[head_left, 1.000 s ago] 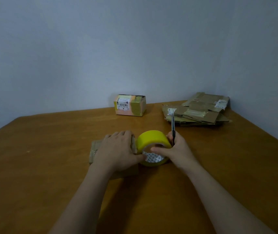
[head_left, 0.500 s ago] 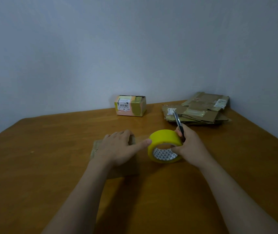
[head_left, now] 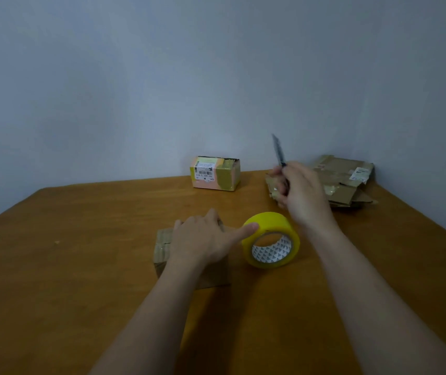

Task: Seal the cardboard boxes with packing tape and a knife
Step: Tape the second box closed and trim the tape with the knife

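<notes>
Obs. 2 hands in view over a brown wooden table.

Left hand: palm down on top of a small brown cardboard box, fingers laid flat and gripping nothing. The thumb is stretched sideways, its tip touching the outer face of a roll of yellow packing tape. The roll stands on edge on the table just beside the box's right side, core facing the camera. Cannot tell whether a strip runs from roll to box under the thumb.

Right hand: in the air behind the roll and apart from it, fingers curled tight round the handle of a slim dark utility knife, tip pointing up. It is blurred, so blade extension is unreadable.

Back of table: 1 taped cardboard box with a barcode label. To its right, 1 pile of flattened brown cardboard.

Handling (judgement):
- Box: looks light and thin-walled, likely to skid on the smooth wood and dent under hard pressure. Pin it with a flat palm over the flap seam.
- Roll: stiff and round, prone to rolling off. Take it through the core or across its 2 rims.
- Tape film: thin and sticky. Keep it taut before cutting.
- Knife: hold by the handle only, edge away from the thumb.
</notes>
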